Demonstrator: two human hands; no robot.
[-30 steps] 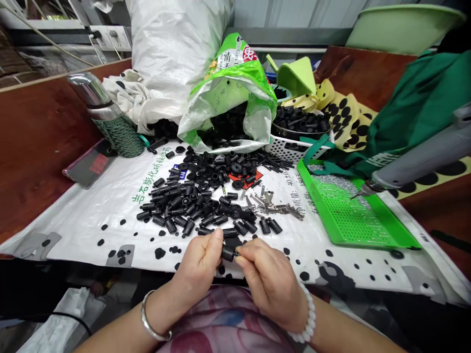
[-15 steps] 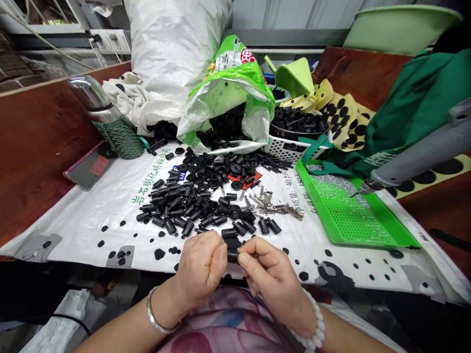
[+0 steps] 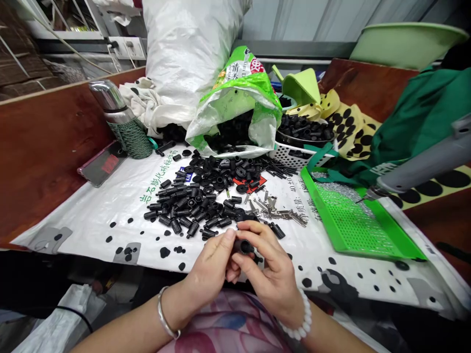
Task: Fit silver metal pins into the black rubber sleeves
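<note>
My left hand [image 3: 213, 267] and my right hand [image 3: 267, 267] meet at the near edge of the table, both pinching one small black plastic cylinder [image 3: 245, 246] between their fingertips. Just beyond them a heap of black plastic parts [image 3: 200, 196] lies spread on the white sheet [image 3: 91, 215]. A small scatter of metal pins [image 3: 277, 210] lies to the right of the heap. An opened green and white bag [image 3: 239, 105] spills more black parts at the back.
A green perforated tray [image 3: 353, 220] lies at the right, with a grey powered screwdriver [image 3: 419, 169] hanging over it. A white basket [image 3: 294, 157] of black parts, a steel flask [image 3: 121, 120] and a phone [image 3: 101, 164] stand around the sheet. A big white sack [image 3: 187, 54] leans behind.
The view has shifted a little. My hands have turned the black part between them, and the right fingers now curl over its top.
</note>
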